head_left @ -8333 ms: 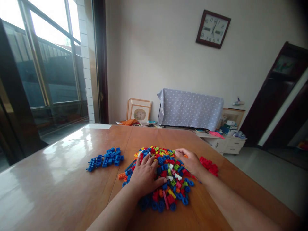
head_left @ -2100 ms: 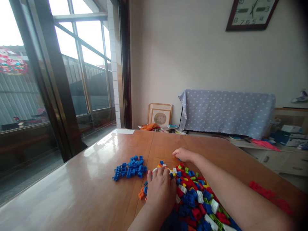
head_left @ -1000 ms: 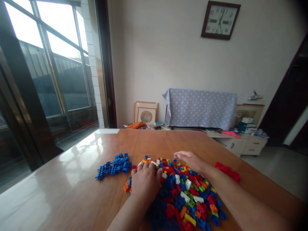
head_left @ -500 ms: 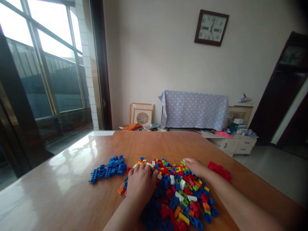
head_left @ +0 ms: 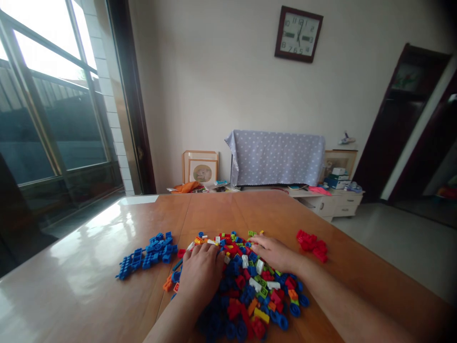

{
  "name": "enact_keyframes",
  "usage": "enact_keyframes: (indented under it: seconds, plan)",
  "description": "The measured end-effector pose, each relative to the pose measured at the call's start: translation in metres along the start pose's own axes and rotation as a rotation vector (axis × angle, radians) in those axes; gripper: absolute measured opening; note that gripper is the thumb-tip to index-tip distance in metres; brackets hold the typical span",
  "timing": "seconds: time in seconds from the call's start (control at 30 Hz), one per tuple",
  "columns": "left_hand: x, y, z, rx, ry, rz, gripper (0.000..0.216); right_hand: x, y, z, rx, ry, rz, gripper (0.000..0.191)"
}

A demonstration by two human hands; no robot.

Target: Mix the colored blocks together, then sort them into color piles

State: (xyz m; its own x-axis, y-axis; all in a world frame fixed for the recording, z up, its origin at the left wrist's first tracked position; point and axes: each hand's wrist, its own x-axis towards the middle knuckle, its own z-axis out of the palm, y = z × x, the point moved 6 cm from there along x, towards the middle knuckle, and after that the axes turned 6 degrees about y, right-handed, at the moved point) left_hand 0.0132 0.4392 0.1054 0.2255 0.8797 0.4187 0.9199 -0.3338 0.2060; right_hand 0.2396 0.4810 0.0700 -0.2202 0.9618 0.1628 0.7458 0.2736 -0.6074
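A mixed pile of toy building bricks point(head_left: 248, 288) in red, blue, white, green, yellow and orange lies in front of me on the wooden table. My left hand point(head_left: 201, 271) rests palm down over the pile's left side, thumb apart from the fingers; its fingertips are partly hidden among the bricks. Over the far right part of the pile reaches my right hand point(head_left: 274, 252), fingers stretched out and touching bricks, with nothing visible in its grasp. To the left sits a separate group of blue bricks point(head_left: 153, 252). A small group of red bricks point(head_left: 312, 244) lies to the right.
The glossy wooden table point(head_left: 89, 290) has a white sheet point(head_left: 139, 200) at its far left corner. Beyond it are a low white cabinet point(head_left: 342, 206), something draped in a dotted grey cloth point(head_left: 276, 157), and framed pictures point(head_left: 202, 169). A wall clock point(head_left: 299, 34) hangs above.
My right hand has shifted left and inward over the pile, its fingers now lying on the bricks. The left hand stays over the pile's left side. The camera view has turned slightly right.
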Motion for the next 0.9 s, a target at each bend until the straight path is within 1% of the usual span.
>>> enact_keyframes:
  seconds: [0.17,0.23,0.3,0.4,0.5,0.6,0.73,0.8,0.9]
  plan:
    - [-0.004,0.013,0.008,-0.081,0.053,0.141,0.037,-0.022,-0.028,0.003,-0.087,-0.058,-0.078,0.049]
    - [-0.005,0.015,0.013,-0.108,0.047,0.2,0.039,-0.029,-0.036,0.002,-0.115,-0.054,-0.083,0.049]
    - [-0.005,0.016,0.018,-0.124,0.024,0.235,0.039,-0.035,-0.043,-0.001,-0.118,-0.042,-0.095,0.043]
    - [-0.005,0.015,0.018,-0.137,0.002,0.236,0.036,-0.04,-0.048,-0.005,-0.103,-0.034,-0.15,0.033]
    - [-0.005,0.014,0.012,-0.14,-0.008,0.225,0.034,-0.042,-0.043,-0.009,-0.074,0.0,-0.19,0.031]
    - [-0.005,0.013,0.008,-0.137,-0.02,0.211,0.027,-0.041,-0.031,-0.012,-0.04,0.024,-0.211,0.028]
    - [-0.003,0.009,0.008,-0.128,-0.045,0.178,0.022,-0.04,-0.018,-0.015,-0.022,0.033,-0.232,0.021]
    - [-0.002,0.007,0.008,-0.114,-0.051,0.17,0.02,-0.039,-0.011,-0.016,-0.012,0.027,-0.208,0.024]
    - [-0.001,0.007,0.008,-0.103,-0.059,0.172,0.019,-0.036,-0.002,-0.019,0.017,0.038,-0.16,0.039]
